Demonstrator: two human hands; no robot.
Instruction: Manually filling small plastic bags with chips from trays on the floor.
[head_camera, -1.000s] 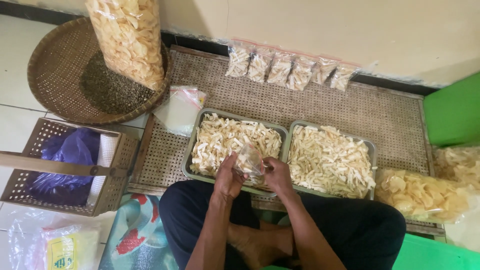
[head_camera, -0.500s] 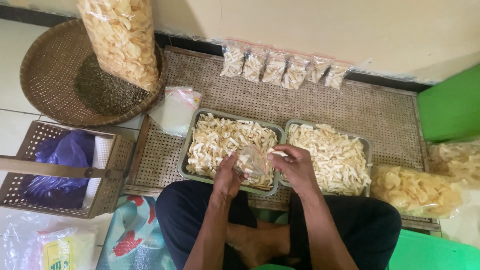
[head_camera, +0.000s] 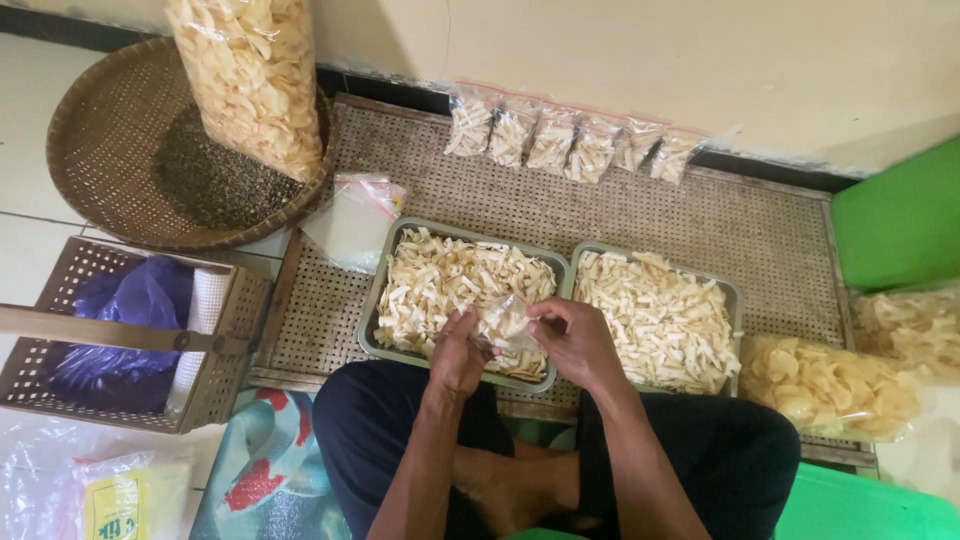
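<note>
- Both hands pinch a small clear plastic bag (head_camera: 505, 322) partly filled with pale chips: the left hand (head_camera: 458, 352) closes on its left edge with curled fingers, and the right hand (head_camera: 575, 338) wraps over its right side with the thumb pressed against the plastic.
- Held just above the near rim of the left tray (head_camera: 372, 320), the bag sits between the two hands, over the heaped chips.
- Nearest the camera are the person's crossed legs in dark trousers (head_camera: 720, 450), with a bare foot (head_camera: 510, 490) showing between the forearms.
- Beside the left knee lies a patterned cloth (head_camera: 250, 470) in teal and red, and further left a crumpled clear bag with a yellow pack (head_camera: 120, 500) inside it.
- To the left stands a woven basket with a wooden handle (head_camera: 100, 330), holding a purple plastic bag (head_camera: 125, 305).
- Touching the left tray on its right side is the right tray (head_camera: 738, 300), also piled with pale chip sticks; both stand on a woven mat (head_camera: 780, 240).
- Just right of the trays lies a large clear bag of round yellow crackers (head_camera: 830, 385), with green plastic (head_camera: 900, 215) behind it.
- Loose empty plastic bags (head_camera: 355, 215) lie at the mat's left edge.
- Farther left, a round woven tray (head_camera: 110, 150) bears a tall clear bag of crackers (head_camera: 250, 80).
- Farthest off, a row of small filled packets (head_camera: 570, 145) leans against the wall.
</note>
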